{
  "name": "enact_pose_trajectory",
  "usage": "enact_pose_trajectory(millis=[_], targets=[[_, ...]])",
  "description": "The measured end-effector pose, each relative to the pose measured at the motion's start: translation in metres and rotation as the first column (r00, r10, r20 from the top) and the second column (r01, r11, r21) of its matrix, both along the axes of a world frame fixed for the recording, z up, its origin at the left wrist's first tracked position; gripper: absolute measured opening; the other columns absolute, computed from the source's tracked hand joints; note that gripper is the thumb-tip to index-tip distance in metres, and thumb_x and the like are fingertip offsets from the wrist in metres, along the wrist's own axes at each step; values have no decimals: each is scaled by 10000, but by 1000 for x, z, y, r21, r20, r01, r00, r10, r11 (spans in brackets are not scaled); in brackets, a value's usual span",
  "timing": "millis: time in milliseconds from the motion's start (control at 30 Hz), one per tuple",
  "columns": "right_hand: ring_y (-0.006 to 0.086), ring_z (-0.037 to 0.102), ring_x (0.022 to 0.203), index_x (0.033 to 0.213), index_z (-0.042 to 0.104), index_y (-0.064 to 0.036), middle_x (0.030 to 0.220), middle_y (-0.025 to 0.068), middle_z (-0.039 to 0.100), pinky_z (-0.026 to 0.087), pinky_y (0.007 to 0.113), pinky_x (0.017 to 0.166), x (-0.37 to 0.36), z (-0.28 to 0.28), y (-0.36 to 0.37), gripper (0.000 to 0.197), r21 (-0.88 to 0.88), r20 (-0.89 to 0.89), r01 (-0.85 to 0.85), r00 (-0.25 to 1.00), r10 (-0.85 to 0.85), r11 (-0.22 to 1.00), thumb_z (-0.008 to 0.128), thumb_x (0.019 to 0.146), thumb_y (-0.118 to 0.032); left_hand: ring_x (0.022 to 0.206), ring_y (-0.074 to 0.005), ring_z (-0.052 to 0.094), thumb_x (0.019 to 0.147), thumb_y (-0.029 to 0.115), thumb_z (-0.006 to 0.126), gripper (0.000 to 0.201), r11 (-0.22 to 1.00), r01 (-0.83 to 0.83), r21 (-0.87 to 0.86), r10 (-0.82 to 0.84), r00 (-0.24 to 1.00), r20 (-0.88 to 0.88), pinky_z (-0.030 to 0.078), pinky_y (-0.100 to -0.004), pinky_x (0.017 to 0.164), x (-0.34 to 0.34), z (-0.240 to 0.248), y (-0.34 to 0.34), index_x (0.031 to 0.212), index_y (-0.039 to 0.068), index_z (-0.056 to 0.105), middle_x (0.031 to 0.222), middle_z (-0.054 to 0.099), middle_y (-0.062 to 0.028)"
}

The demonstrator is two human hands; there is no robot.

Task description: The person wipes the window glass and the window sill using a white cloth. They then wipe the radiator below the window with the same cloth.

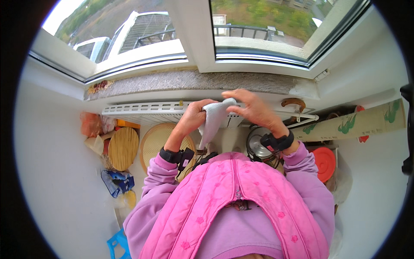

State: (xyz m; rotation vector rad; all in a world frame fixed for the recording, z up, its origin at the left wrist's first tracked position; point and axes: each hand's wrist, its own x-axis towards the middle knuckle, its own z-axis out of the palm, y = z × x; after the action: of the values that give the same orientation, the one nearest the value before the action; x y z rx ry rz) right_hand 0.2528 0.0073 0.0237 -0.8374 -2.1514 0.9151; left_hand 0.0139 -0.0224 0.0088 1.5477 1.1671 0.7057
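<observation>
In front of the radiator, below the windowsill, my left hand (192,117) is closed on a folded, light grey-white cloth (214,120). One end of the cloth hangs down below that hand. My right hand (253,110) is at the cloth's upper right end, slightly blurred. Its fingers and thumb are apart, on either side of the cloth's edge. The thumb appears to touch the cloth, but I see no firm grip. Dark bands with small boxes are on both wrists.
A white radiator (146,108) runs under the grey stone windowsill (172,83). At left are a round woven tray (148,144), a slatted wooden disc (123,149) and bags. A metal pot lid (258,142), a red lid (323,165) and a long patterned roll (353,123) are at right.
</observation>
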Motion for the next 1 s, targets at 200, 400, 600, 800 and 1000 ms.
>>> enact_pose_trajectory(millis=[200,400,600,800,1000], targets=[[299,609,1073,1329,500,-12,1217,179,614,459,369,951,-16,-10,-10,634,-191,-67,-195,980,185,962,725,816,-309,816,-71,576,883,30,589,185,992,121,-37,-116,986,118,481,-241,690,4,1,1,1047,9,672,903,659,17],[190,590,1021,1240,576,14,1116,131,656,461,329,906,0,-14,-6,638,-472,-60,-264,962,268,841,729,808,-431,782,-98,637,935,107,592,140,916,85,-392,148,836,528,529,-256,663,8,-21,-7,1010,25,677,915,675,-18],[161,595,988,1210,596,13,1063,82,669,469,307,874,21,-15,1,612,-649,-53,-250,957,284,719,739,803,-421,846,-147,671,943,85,565,194,833,127,-538,266,761,592,551,-287,742,20,-34,-7,1085,-8,659,1002,692,-73],[118,587,940,1162,637,3,1018,42,674,472,281,847,42,-10,1,499,-761,-166,-282,955,244,584,743,821,-346,943,-169,660,972,102,516,256,840,158,-519,264,717,645,547,-312,819,23,-33,-1,1189,-7,597,1108,664,-108],[101,590,892,1117,669,-16,986,30,681,486,263,794,111,3,23,346,-506,-48,64,994,-102,860,715,864,-247,1185,-304,571,996,186,511,427,881,148,-450,231,695,681,493,-378,968,9,-23,0,1374,9,421,1316,540,-215]])
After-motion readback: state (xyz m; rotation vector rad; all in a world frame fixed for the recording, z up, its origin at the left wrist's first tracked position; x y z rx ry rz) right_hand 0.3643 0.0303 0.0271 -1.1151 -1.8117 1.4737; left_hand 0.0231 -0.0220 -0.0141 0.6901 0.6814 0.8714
